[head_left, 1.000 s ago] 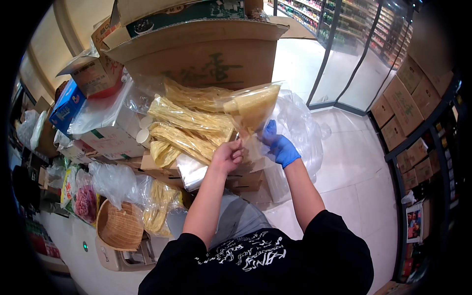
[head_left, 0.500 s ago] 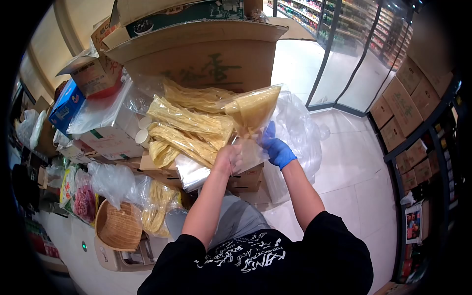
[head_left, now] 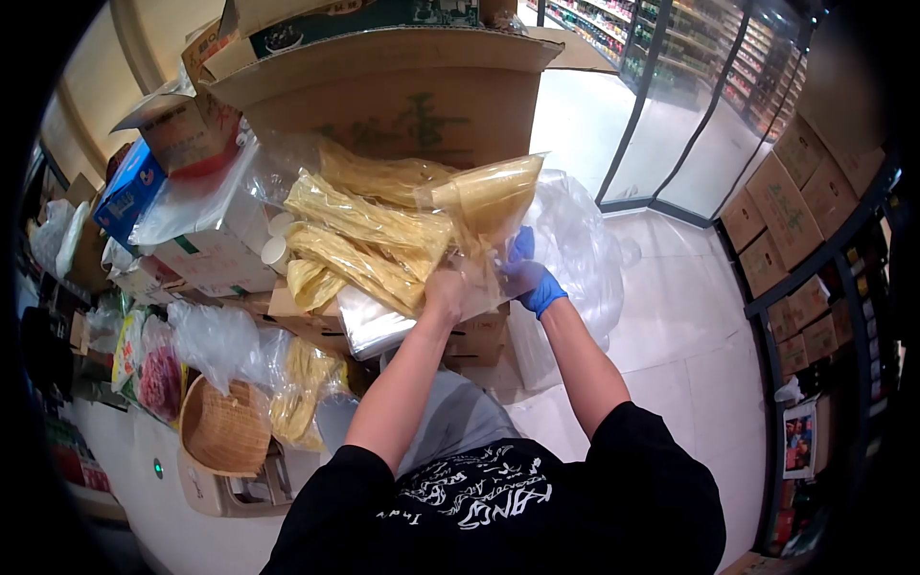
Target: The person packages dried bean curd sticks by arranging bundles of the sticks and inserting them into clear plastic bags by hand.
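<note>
Clear plastic bags of yellow dried tofu sticks (head_left: 369, 230) lie piled on a cardboard box before me. One bag (head_left: 494, 196) stands out at the right of the pile, its loose plastic end pointing toward me. My bare left hand (head_left: 448, 293) is closed on that plastic, its fingertips partly hidden behind the film. In a blue glove, my right hand (head_left: 533, 278) pinches the same bag from the right. Under the pile, a stack of flat clear bags (head_left: 374, 324) sticks out toward me.
A large open carton (head_left: 383, 101) stands behind the pile. White translucent plastic sacks (head_left: 580, 259) are at the right. Paper cups (head_left: 275, 251) and a white box (head_left: 216, 254) sit at the left. A wicker basket (head_left: 225, 426) rests lower left; shelves with cartons (head_left: 791, 211) line the right.
My right hand has shifted slightly left and down, closer to my left hand. The bag's right part has tipped lower, and its plastic is gathered more between my hands.
</note>
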Motion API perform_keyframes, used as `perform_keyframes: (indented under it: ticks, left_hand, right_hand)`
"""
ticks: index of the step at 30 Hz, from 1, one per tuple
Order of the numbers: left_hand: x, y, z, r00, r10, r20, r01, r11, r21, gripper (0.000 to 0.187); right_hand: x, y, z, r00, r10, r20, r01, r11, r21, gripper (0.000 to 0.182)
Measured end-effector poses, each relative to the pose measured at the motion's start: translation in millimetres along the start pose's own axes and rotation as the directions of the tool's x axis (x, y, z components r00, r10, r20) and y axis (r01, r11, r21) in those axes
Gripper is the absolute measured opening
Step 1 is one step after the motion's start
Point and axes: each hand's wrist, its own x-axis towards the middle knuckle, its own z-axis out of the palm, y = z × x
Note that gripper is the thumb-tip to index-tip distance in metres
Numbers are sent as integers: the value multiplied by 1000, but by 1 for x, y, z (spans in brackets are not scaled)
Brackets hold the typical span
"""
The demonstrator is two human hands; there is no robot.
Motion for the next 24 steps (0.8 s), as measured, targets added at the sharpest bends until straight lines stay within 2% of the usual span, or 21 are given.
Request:
perform_keyframes:
  ticks: [1, 3, 6, 9, 12, 14, 15, 16, 18, 19, 21, 22, 24]
  left_hand:
    - [6, -4, 0, 999, 31, -14, -31, 999, 11, 11]
    - [16, -13, 0, 995, 96, -38, -95, 995, 30, 10]
    - [25, -21, 0, 985, 156, -79, -151, 987, 57, 11]
    - [15, -14, 3, 984, 138, -116, -130, 989, 76, 8]
    - [-1, -8, 8, 981, 108, -158, -96, 992, 84, 7]
    - [20, -28, 3, 982, 45, -185, -31, 997, 75, 5]
    - [15, -23, 8, 978, -17, -208, 31, 997, 64, 5]
    - [9, -20, 11, 979, -14, -205, 27, 998, 62, 5]
    - [-9, -14, 16, 977, 61, -205, -24, 984, 175, 6]
    - [-4, -22, 18, 977, 63, -204, -26, 984, 176, 6]
    - [9, -43, 22, 935, 295, -196, -285, 955, 77, 10]
    - [6, -43, 28, 934, 299, -194, -289, 954, 80, 10]
    - [1, -44, 38, 873, 412, -262, -402, 911, 93, 9]
  right_hand:
    - [-8, -15, 4, 978, 201, -59, -206, 974, -91, 27]
    - [-10, -24, 7, 913, 386, -133, -405, 899, -168, 23]
    - [-5, -16, 4, 908, 351, -229, -411, 851, -328, 16]
    - [-4, -7, -2, 969, 192, -157, -233, 922, -309, 18]
    - [-12, -21, 4, 948, 258, -186, -313, 863, -397, 10]
    - [-13, -26, 6, 887, 394, -241, -445, 868, -221, 4]
    - [-12, -28, 7, 890, 387, -239, -439, 870, -225, 4]
    - [-14, -27, 7, 883, 389, -263, -447, 868, -216, 4]
    - [-20, -21, 7, 873, 393, -289, -457, 866, -202, 6]
    - [-22, -17, 7, 897, 323, -302, -388, 902, -188, 3]
    - [-26, -5, 0, 936, 204, -287, -262, 948, -182, 6]
    - [-22, 5, -5, 937, 201, -285, -258, 949, -180, 6]
    - [-12, 29, -15, 956, -61, -286, -31, 951, -307, 10]
